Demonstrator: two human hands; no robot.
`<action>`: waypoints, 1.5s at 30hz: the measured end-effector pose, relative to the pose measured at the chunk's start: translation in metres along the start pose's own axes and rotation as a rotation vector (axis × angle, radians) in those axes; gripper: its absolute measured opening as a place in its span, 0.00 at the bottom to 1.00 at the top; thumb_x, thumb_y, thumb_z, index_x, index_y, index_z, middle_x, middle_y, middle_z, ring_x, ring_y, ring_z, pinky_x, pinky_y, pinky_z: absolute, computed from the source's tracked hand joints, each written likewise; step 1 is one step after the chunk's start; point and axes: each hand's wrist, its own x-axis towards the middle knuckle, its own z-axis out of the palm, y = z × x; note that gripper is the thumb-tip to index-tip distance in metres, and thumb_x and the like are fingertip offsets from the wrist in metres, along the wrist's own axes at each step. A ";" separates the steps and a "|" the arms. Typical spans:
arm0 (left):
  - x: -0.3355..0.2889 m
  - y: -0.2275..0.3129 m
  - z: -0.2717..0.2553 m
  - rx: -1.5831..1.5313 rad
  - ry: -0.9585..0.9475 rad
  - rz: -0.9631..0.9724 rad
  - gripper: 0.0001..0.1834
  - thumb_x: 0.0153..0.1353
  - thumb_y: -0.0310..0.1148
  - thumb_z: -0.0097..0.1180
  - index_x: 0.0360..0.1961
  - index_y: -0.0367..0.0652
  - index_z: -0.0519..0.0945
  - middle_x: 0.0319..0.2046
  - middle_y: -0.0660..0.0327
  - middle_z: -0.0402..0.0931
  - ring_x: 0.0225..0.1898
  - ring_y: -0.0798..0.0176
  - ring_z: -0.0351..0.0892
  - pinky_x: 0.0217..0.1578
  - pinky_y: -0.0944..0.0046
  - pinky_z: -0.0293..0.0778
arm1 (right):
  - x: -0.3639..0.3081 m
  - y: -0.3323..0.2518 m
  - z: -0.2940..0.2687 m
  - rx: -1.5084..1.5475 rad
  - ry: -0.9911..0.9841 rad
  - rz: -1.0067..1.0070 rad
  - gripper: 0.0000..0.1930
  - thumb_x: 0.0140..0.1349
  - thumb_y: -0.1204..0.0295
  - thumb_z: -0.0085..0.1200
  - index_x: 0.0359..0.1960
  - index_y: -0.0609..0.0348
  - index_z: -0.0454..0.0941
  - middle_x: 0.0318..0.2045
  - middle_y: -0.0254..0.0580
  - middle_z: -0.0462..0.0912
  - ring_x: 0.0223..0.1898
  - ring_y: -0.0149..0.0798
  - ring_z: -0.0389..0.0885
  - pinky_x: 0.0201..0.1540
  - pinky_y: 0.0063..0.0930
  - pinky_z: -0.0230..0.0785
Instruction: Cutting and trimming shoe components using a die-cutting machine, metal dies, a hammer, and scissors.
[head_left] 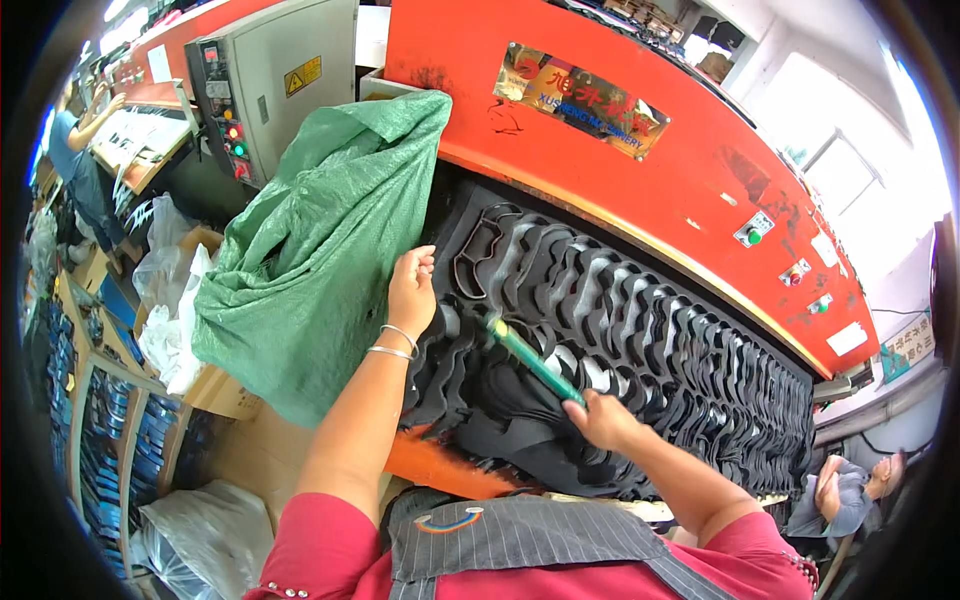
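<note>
My right hand [604, 421] is wrapped round a green rod-like tool [540, 362] with a yellowish far end. The tool slants up and left over a bed of black curved cut pieces [640, 310], some standing in wavy rows and others loosely heaped. Beside the edge of a large green woven sack [320, 230] is my left hand [411, 288], its fingers curled in. Whether anything is inside that hand is hidden. A metal cutting die [480, 262] with a curved outline lies at the left end of the black pieces.
A red machine beam [620, 170] with buttons spans the far side. Left of it stands a grey control cabinet [270, 85]. Racks of dark blue pieces [105, 430] and a clear plastic bag [205, 535] are at lower left. Other people [85, 160] are at far left and far right.
</note>
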 end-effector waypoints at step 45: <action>0.037 0.018 -0.015 0.365 -0.808 0.274 0.09 0.47 0.27 0.63 0.33 0.41 0.83 0.37 0.57 0.77 0.41 0.53 0.77 0.44 0.60 0.73 | 0.188 -0.096 -0.055 0.496 0.470 -0.756 0.13 0.53 0.69 0.63 0.39 0.61 0.79 0.38 0.45 0.81 0.39 0.47 0.79 0.44 0.38 0.72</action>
